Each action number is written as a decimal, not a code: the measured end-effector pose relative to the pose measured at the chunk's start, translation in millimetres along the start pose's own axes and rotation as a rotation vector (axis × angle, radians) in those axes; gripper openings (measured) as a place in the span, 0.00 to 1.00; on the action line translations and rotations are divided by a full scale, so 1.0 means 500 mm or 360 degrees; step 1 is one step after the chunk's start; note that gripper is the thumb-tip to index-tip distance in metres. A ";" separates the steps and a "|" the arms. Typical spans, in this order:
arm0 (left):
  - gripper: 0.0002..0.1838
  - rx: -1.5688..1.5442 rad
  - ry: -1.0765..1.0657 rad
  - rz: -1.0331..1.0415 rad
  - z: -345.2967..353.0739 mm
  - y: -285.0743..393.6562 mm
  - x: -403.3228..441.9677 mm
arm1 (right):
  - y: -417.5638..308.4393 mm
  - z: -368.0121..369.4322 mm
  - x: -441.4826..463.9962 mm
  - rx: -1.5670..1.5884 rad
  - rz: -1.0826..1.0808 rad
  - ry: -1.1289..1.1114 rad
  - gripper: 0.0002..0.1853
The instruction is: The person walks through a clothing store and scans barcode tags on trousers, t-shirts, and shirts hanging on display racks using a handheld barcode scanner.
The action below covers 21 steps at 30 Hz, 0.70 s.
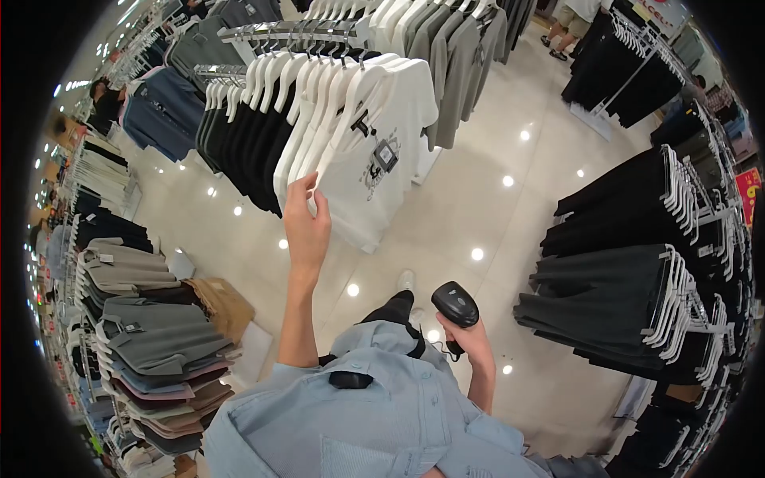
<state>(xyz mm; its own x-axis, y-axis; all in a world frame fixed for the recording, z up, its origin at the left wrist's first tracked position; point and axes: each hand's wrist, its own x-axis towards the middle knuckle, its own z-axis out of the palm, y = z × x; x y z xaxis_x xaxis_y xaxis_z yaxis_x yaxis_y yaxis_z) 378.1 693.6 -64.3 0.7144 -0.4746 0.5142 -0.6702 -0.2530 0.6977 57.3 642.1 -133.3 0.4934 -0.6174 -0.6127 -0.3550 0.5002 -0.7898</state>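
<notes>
My left hand [307,217] is raised to the front of a clothes rack, its thumb and fingers closed on the sleeve edge of a white T-shirt [351,191]. That shirt hangs on a white hanger [355,95] and bears a dark print and a dark tag [386,155] on its chest. Low on the right, my right hand [472,341] is wrapped around the handle of a black barcode scanner [456,304]. The scanner's head points up and away from me, and a short cord loops below its grip.
Black shirts [247,143] and grey shirts [458,64] share the racks ahead. Dark trousers [598,295] hang on the right. Folded-looking hanging shirts [155,334] and a brown cardboard box [221,307] stand left. Glossy tile floor [494,215] lies between; another person [572,24] stands far off.
</notes>
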 end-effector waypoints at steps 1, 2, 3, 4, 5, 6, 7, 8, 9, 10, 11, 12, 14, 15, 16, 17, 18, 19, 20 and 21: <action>0.14 0.0040 -0.0010 -0.0005 -0.003 -0.010 -0.007 | 0.006 0.000 -0.007 0.0041 -0.0021 0.0007 0.12; 0.14 0.0083 -0.0021 -0.0010 -0.007 -0.019 -0.013 | 0.014 0.001 -0.013 0.0084 -0.0040 0.0012 0.12; 0.14 0.0098 -0.0027 0.0003 -0.010 -0.027 -0.020 | 0.027 -0.003 -0.013 0.0062 -0.0019 0.0013 0.12; 0.15 0.0094 -0.0071 -0.0027 -0.013 -0.034 -0.024 | 0.035 -0.004 -0.019 0.0078 -0.0021 0.0004 0.12; 0.16 0.0086 -0.0114 -0.0054 -0.016 -0.039 -0.027 | 0.041 -0.006 -0.024 0.0072 -0.0033 -0.0005 0.10; 0.16 0.0090 -0.0117 -0.0037 -0.018 -0.047 -0.032 | 0.044 -0.007 -0.030 0.0064 -0.0049 -0.0009 0.09; 0.18 0.0101 -0.0178 -0.0076 -0.018 -0.055 -0.035 | 0.048 -0.010 -0.037 0.0021 -0.0009 0.0006 0.09; 0.19 0.0106 -0.0239 -0.0114 -0.016 -0.058 -0.035 | 0.049 -0.010 -0.045 0.0030 -0.0024 0.0016 0.09; 0.19 0.0095 -0.0239 -0.0097 -0.014 -0.061 -0.034 | 0.051 -0.010 -0.054 0.0113 -0.0066 0.0035 0.10; 0.21 0.0133 -0.0252 -0.0094 -0.013 -0.063 -0.034 | 0.055 -0.011 -0.062 0.0194 -0.0106 0.0054 0.10; 0.22 0.0174 -0.0266 -0.0095 -0.010 -0.063 -0.035 | 0.065 -0.013 -0.064 0.0246 -0.0120 0.0055 0.10; 0.22 0.0171 -0.0269 -0.0087 -0.006 -0.063 -0.033 | 0.078 -0.018 -0.061 0.0252 -0.0124 0.0060 0.10; 0.24 0.0185 -0.0286 -0.0056 -0.003 -0.070 -0.030 | 0.095 -0.028 -0.057 0.0195 -0.0063 0.0060 0.09; 0.24 0.0190 -0.0288 -0.0057 0.000 -0.072 -0.029 | 0.100 -0.030 -0.054 0.0197 -0.0060 0.0056 0.09; 0.24 0.0213 -0.0287 -0.0058 0.002 -0.063 -0.027 | 0.099 -0.030 -0.053 0.0213 -0.0069 0.0062 0.09; 0.24 0.0237 -0.0287 -0.0060 0.002 -0.059 -0.026 | 0.098 -0.028 -0.052 0.0229 -0.0077 0.0066 0.09; 0.24 0.0243 -0.0286 -0.0062 0.002 -0.062 -0.025 | 0.097 -0.026 -0.048 0.0229 -0.0075 0.0060 0.09; 0.24 0.0258 -0.0296 -0.0072 0.003 -0.067 -0.024 | 0.096 -0.025 -0.044 0.0218 -0.0053 0.0047 0.10; 0.24 0.0270 -0.0308 -0.0082 0.006 -0.073 -0.022 | 0.093 -0.024 -0.040 0.0205 -0.0031 0.0036 0.10; 0.24 0.0271 -0.0306 -0.0084 0.008 -0.081 -0.021 | 0.088 -0.021 -0.034 0.0204 -0.0031 0.0035 0.10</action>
<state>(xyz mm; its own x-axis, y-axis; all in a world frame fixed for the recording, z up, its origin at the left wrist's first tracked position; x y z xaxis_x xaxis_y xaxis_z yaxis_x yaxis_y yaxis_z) 396.9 705.3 -99.8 0.7089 -0.6045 0.3634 -0.6687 -0.4122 0.6188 25.0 668.6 -157.9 0.4812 -0.6401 -0.5989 -0.2405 0.5605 -0.7924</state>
